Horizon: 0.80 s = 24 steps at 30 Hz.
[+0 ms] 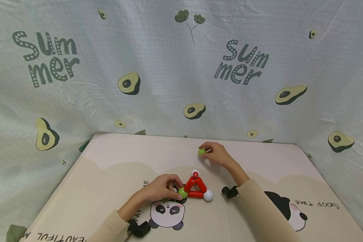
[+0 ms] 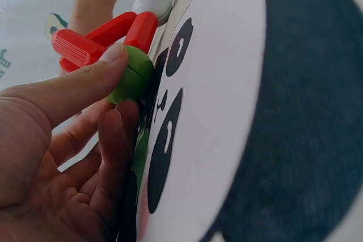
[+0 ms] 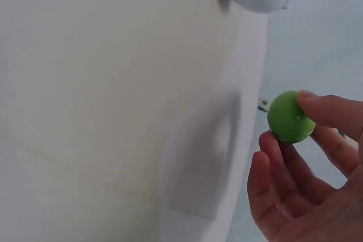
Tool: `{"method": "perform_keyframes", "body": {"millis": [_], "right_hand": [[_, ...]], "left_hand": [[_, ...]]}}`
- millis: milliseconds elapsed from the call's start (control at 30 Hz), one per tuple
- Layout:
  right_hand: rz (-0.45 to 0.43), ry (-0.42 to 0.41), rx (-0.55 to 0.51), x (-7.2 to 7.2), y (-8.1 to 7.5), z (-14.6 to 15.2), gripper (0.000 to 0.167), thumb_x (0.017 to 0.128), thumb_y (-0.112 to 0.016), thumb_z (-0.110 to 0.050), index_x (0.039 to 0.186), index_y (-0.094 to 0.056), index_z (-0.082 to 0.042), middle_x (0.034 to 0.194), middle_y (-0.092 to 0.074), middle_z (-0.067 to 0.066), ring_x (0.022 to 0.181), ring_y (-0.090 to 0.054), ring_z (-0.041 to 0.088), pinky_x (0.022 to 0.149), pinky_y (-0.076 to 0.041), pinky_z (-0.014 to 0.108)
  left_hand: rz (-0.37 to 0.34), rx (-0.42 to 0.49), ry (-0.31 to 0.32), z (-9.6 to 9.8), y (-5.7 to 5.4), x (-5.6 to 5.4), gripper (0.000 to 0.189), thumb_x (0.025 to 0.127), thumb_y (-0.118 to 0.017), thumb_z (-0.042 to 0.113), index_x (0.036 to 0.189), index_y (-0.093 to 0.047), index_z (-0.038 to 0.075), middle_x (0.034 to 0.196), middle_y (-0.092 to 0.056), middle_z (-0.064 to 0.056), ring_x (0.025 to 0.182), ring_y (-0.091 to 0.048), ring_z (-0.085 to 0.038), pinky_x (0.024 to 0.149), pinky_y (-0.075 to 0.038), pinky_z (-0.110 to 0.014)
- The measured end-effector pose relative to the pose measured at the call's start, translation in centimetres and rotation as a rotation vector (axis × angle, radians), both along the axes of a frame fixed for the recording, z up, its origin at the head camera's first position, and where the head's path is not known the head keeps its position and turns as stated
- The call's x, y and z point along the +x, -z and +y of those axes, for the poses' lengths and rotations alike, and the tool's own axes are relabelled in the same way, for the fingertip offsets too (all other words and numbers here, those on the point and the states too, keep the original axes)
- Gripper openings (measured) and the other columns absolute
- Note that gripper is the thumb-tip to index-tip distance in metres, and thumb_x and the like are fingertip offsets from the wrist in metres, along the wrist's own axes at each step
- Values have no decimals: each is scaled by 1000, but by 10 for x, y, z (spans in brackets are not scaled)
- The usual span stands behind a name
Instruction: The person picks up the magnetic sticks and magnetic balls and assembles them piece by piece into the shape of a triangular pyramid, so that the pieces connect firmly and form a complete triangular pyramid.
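Note:
My left hand pinches a green ball at the left corner of a triangle made of red rods. A white ball forms the triangle's right corner. Another white ball is at the far corner, partly hidden behind a red rod end. Farther back, my right hand holds a second green ball between thumb and fingertips, apart from the triangle. In the right wrist view, a shadow lies on the tabletop beside that ball.
The table mat carries printed pandas and lettering. A patterned cloth hangs behind the table's far edge. Black wrist devices sit on the left wrist and right wrist.

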State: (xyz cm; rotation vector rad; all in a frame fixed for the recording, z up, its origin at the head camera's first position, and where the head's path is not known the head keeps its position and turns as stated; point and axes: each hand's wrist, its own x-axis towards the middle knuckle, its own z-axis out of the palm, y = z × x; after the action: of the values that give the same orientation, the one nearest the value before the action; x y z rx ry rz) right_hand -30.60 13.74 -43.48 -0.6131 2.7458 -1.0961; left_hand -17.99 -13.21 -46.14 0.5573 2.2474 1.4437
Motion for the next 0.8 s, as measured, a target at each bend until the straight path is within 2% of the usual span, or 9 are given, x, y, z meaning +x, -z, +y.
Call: {"method": "perform_keyframes", "body": {"millis": [133,533,800], "right_hand": [[26,-12,-27,8,-7,2,29,93,-73,-16,122,-73,-11,116,-73,11,103,-70,27,93,-57,46],[21,-55,-122,45,-32,9,31,95,-73,-24,125,-71,-15,118,-73,2,104,-69,21,88,-57,36],[30,-143,-151,71,-43,11,31,96,-73,-22,126,-70,-15,116,-72,-2,104,-67,18,87,-56,28]], "left_hand": [[-2,-1,-3,0,0,0,30,87,-84,17,112,-69,9,100,-68,-5,75,-61,-16,66,-47,-23],[1,19,3,0,0,-1,31,86,-84,16,112,-69,8,101,-68,-6,74,-61,-13,65,-48,-22],[-5,12,3,1,1,-3,30,87,-84,16,112,-69,8,101,-69,-6,74,-62,-14,66,-48,-22]]}}
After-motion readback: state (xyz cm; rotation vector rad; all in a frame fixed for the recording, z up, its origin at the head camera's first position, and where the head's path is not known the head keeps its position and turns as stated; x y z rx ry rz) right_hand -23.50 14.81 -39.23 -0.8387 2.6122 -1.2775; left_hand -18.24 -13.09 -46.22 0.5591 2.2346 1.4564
